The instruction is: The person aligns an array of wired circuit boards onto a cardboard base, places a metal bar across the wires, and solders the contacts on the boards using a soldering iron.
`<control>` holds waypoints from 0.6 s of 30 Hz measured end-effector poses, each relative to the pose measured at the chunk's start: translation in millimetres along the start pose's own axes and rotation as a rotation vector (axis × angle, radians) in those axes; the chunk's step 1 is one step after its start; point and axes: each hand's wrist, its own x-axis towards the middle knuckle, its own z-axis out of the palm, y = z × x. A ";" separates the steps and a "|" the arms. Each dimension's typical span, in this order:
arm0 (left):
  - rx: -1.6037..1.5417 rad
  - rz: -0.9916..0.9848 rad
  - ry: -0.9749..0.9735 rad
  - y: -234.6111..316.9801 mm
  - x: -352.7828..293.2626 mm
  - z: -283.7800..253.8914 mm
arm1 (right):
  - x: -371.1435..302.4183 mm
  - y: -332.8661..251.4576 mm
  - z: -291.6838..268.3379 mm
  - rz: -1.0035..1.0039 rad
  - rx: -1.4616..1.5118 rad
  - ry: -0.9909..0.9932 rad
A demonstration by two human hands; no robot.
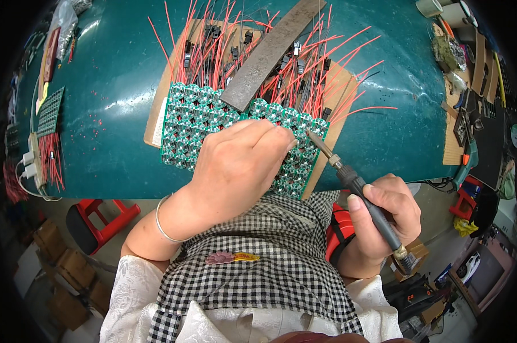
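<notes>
A green panel of small round circuit boards (197, 122) lies on a brown board at the near edge of the teal table (115, 86). Many red and black wires (321, 74) fan out from its far side, pinned under a long grey metal bar (270, 51). My left hand (238, 166) rests palm down on the panel's near right part, fingertips on the boards; whether it pinches anything is hidden. My right hand (384, 220) grips a soldering iron (361, 191) by its black handle. Its tip meets the panel's right side, just beyond my left fingertips.
Another green panel (48, 111) and a bundle of red wires (52, 160) lie at the table's left, beside a white power strip. Tape rolls (441, 8) and tools crowd the right edge. A red stool (101, 220) and cardboard boxes stand on the floor below.
</notes>
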 end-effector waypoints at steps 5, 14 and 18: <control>-0.034 -0.004 0.049 4.3 3.4 -4.3 | -2.8 2.4 -6.4 0.024 0.091 0.127; -0.051 0.005 0.075 3.6 7.1 2.0 | -1.3 8.5 -8.4 0.035 0.106 0.094; -0.030 0.002 0.045 3.7 7.8 1.2 | 0.8 6.4 -5.5 0.062 0.087 0.071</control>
